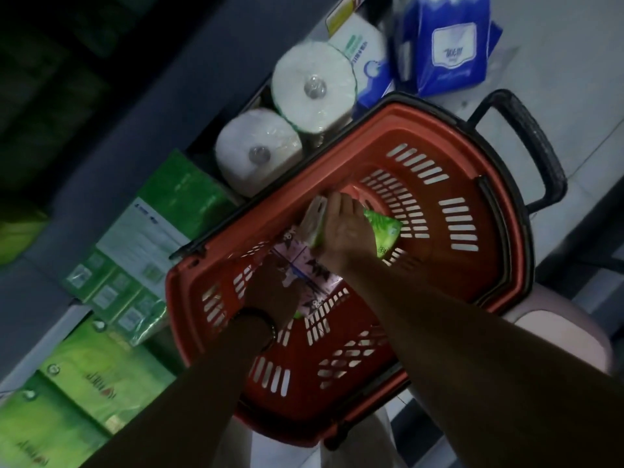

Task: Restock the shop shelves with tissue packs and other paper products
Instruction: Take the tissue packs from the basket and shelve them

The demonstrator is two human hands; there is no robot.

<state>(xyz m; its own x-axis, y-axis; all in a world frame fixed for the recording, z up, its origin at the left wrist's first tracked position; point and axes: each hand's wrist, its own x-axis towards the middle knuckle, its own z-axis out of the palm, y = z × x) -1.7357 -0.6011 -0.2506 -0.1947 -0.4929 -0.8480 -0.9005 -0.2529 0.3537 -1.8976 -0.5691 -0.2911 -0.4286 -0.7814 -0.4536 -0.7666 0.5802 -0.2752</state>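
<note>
A red plastic shopping basket with black handles fills the middle of the view. Both my hands reach down into it. My right hand is closed over small green tissue packs near the basket's far wall. My left hand, with a dark band on its wrist, grips a pink patterned tissue pack lying on the basket floor. Part of each pack is hidden under my fingers.
To the left, a low shelf holds green tissue boxes and green multipacks. Two wrapped white paper rolls stand behind the basket. Blue tissue packs sit on the pale floor at the top.
</note>
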